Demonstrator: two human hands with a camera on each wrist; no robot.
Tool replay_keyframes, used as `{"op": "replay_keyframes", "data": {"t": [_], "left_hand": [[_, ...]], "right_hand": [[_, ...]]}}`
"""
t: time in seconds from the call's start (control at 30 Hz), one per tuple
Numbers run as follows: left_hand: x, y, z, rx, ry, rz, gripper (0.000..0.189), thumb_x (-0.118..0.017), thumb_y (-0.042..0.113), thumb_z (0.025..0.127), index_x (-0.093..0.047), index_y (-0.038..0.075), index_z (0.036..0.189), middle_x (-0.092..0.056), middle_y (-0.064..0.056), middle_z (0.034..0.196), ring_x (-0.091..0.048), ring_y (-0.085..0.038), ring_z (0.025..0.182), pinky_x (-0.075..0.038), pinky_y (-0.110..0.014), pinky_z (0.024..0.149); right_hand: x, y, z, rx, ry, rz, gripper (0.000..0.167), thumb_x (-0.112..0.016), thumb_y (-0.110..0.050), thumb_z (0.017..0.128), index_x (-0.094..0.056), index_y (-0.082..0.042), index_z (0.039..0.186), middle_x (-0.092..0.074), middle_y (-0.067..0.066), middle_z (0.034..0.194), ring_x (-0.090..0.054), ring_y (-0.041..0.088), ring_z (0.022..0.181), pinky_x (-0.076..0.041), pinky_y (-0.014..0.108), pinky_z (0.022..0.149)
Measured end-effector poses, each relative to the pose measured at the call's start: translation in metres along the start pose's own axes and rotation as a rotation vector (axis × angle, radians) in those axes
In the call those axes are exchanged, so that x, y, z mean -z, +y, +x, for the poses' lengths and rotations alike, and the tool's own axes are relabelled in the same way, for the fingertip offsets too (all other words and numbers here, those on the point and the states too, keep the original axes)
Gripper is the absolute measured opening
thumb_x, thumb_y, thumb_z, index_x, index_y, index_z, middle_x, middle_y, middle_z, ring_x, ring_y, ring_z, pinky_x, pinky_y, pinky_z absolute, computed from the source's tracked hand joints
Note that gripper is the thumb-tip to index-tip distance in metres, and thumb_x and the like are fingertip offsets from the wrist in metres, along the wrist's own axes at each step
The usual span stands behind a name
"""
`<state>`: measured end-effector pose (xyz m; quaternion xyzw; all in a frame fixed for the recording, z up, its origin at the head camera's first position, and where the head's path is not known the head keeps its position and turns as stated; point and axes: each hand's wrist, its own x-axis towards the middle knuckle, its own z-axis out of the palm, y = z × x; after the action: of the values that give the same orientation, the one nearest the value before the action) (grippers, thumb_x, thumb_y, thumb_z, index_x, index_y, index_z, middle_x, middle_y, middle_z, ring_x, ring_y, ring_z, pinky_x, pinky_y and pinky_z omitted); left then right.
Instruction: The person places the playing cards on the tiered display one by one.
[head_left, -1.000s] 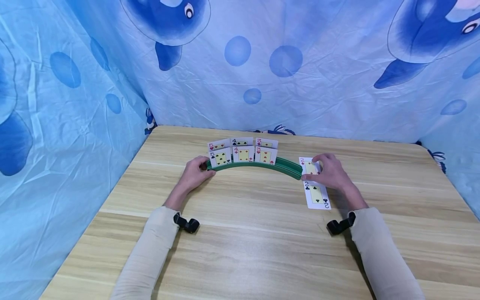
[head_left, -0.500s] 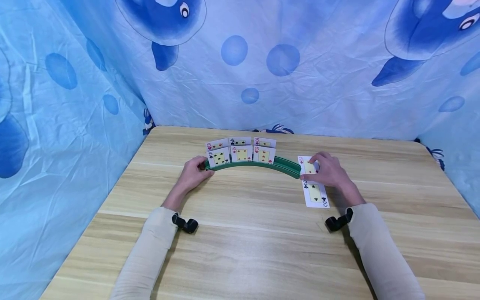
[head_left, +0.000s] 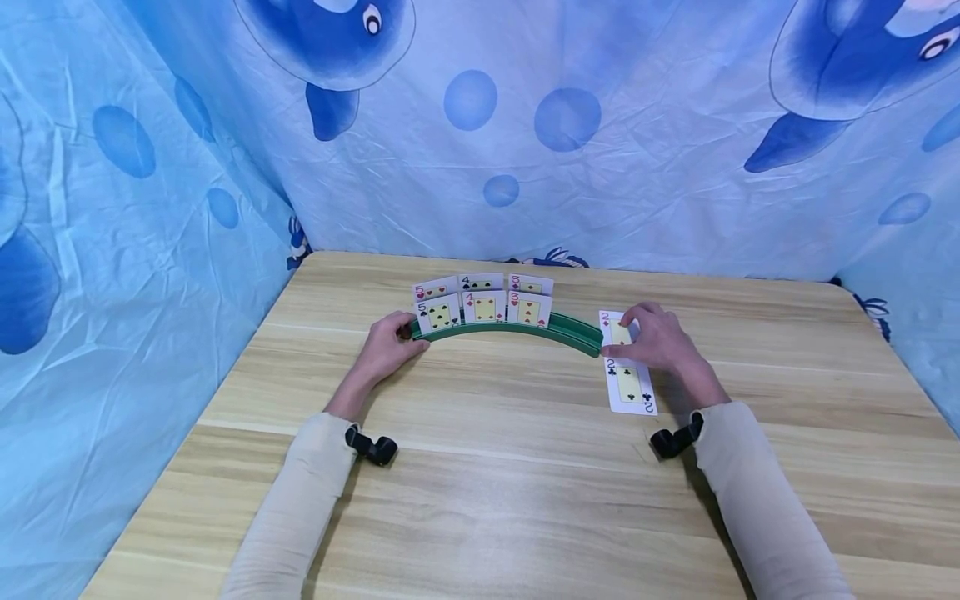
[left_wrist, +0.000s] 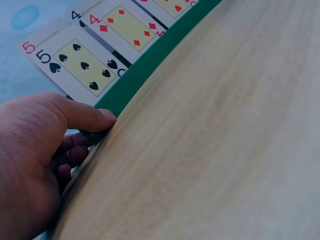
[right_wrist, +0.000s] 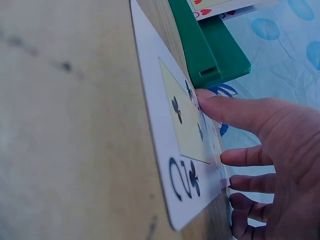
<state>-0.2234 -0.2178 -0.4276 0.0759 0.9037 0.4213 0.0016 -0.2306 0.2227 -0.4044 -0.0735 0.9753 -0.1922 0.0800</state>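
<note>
Along the back of the table curves a green playing card holder (head_left: 577, 333), bearing two rows of upright cards. My left hand (head_left: 384, 346) grips its left end, the thumb (left_wrist: 102, 119) on the front face and the other fingers partly hidden behind. Beyond the holder's right end, the two of diamonds (head_left: 609, 327) lies above the two of clubs (head_left: 628, 385), overlapping it. My right hand (head_left: 660, 340) spreads over the two of diamonds. In the right wrist view its thumb (right_wrist: 230, 107) is at the card edges by the holder's end, and its fairly straight fingers touch the far side.
Front row cards are the five of spades (head_left: 438, 315), four of diamonds (head_left: 485, 307) and three of hearts (head_left: 528, 308); a five, a four and a three stand behind. A blue whale-patterned cloth (head_left: 420, 183) hangs behind the wooden table (head_left: 480, 492).
The two loose cards have shifted very slightly beside the holder's end, with my right hand over them. My left hand keeps its grip and the standing cards stay in place.
</note>
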Motion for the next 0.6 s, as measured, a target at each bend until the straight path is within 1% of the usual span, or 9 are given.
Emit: {"op": "replay_keyframes", "data": {"t": [0.2, 0.3, 0.4, 0.47, 0.53, 0.6], "left_hand": [[-0.0004, -0.0001, 0.0006, 0.007, 0.006, 0.002, 0.04, -0.074, 0.008, 0.086, -0.064, -0.004, 0.123, -0.063, -0.02, 0.112, -0.055, -0.029, 0.097, -0.044, -0.035, 0.084], [-0.0007, 0.0, 0.0007, 0.009, 0.003, 0.004, 0.04, -0.074, 0.008, 0.086, -0.064, -0.004, 0.123, -0.063, -0.02, 0.113, -0.055, -0.028, 0.097, -0.044, -0.034, 0.085], [-0.0006, 0.0007, 0.0001, 0.007, 0.004, 0.005, 0.04, -0.073, 0.008, 0.087, -0.064, -0.004, 0.123, -0.063, -0.02, 0.114, -0.055, -0.029, 0.098, -0.044, -0.035, 0.085], [-0.0003, 0.0017, -0.0006, 0.004, 0.006, 0.007, 0.04, -0.073, 0.009, 0.087, -0.064, -0.004, 0.123, -0.063, -0.021, 0.113, -0.055, -0.03, 0.098, -0.044, -0.036, 0.085], [0.0, 0.0023, -0.0012, 0.005, 0.01, 0.008, 0.039, -0.073, 0.009, 0.087, -0.064, -0.004, 0.123, -0.063, -0.021, 0.113, -0.055, -0.03, 0.098, -0.043, -0.037, 0.085], [-0.0002, 0.002, -0.0014, 0.002, 0.009, 0.014, 0.039, -0.073, 0.009, 0.087, -0.064, -0.004, 0.123, -0.063, -0.021, 0.113, -0.055, -0.03, 0.098, -0.044, -0.037, 0.085]], "right_hand": [[0.0009, 0.0006, -0.0001, 0.0, 0.019, 0.007, 0.069, -0.077, -0.049, 0.081, -0.057, 0.0, 0.125, -0.036, 0.034, 0.15, -0.036, 0.051, 0.133, -0.038, 0.063, 0.105], [0.0013, 0.0014, -0.001, -0.001, 0.04, -0.003, 0.077, -0.08, -0.05, 0.079, -0.053, 0.0, 0.131, -0.037, 0.035, 0.149, -0.037, 0.05, 0.133, -0.04, 0.064, 0.104], [0.0015, 0.0013, -0.0015, -0.007, 0.067, -0.01, 0.09, -0.083, -0.05, 0.076, -0.045, 0.0, 0.14, -0.036, 0.036, 0.147, -0.04, 0.048, 0.129, -0.043, 0.062, 0.099], [0.0018, 0.0009, -0.0015, -0.011, 0.086, -0.011, 0.097, -0.085, -0.049, 0.074, -0.041, 0.0, 0.146, -0.036, 0.034, 0.144, -0.042, 0.046, 0.123, -0.046, 0.058, 0.094], [0.0019, 0.0003, -0.0012, -0.006, 0.109, -0.013, 0.101, -0.087, -0.046, 0.073, -0.04, 0.002, 0.148, -0.036, 0.033, 0.139, -0.042, 0.042, 0.117, -0.047, 0.054, 0.088], [0.0024, -0.0007, -0.0017, 0.001, 0.131, -0.009, 0.1, -0.088, -0.041, 0.072, -0.041, 0.005, 0.147, -0.037, 0.032, 0.134, -0.041, 0.04, 0.113, -0.047, 0.049, 0.084]]}}
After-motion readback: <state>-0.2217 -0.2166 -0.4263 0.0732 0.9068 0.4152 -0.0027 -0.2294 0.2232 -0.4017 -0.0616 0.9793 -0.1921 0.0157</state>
